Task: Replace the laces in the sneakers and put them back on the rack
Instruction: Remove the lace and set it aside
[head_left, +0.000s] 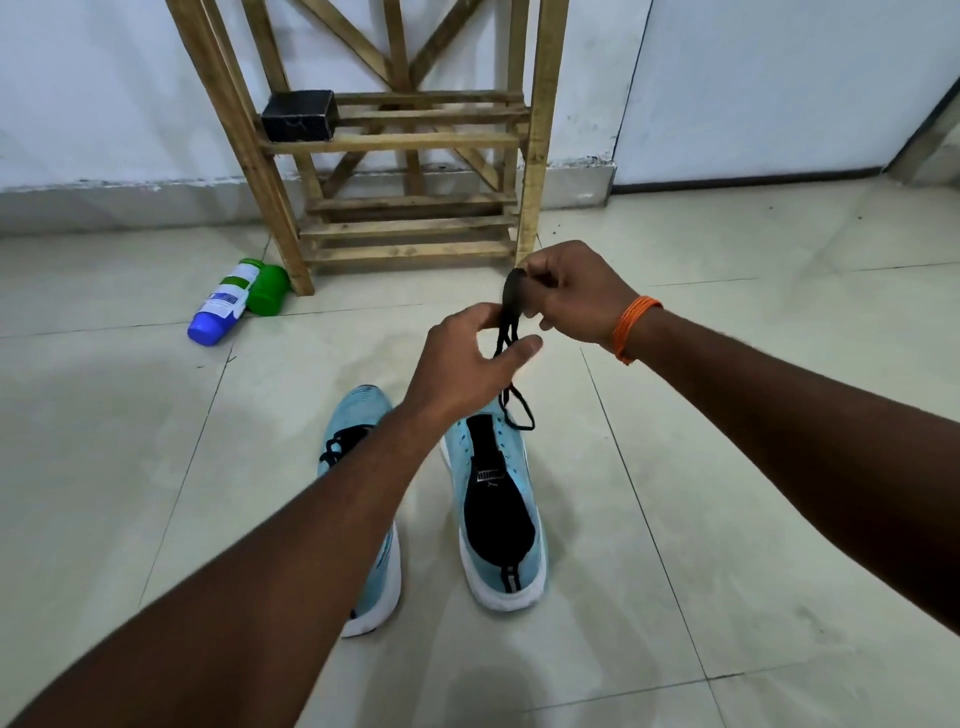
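Two light blue sneakers with white soles stand side by side on the tiled floor. The left sneaker (358, 415) still carries a black lace and is partly hidden by my left forearm. The right sneaker (498, 499) shows its black tongue with no lace across it. Above its toe I hold a bundled black lace (514, 301). My right hand (571, 293) pinches the bundle's top, and my left hand (467, 358) pinches the strands just below. Loops of the lace hang down to the right sneaker's toe. The wooden rack (415, 140) stands against the wall beyond.
A small black box (298, 115) sits on the rack's upper shelf. A white bottle with a blue cap (218, 306) and a green container (268, 288) lie on the floor by the rack's left leg. An orange band circles my right wrist.
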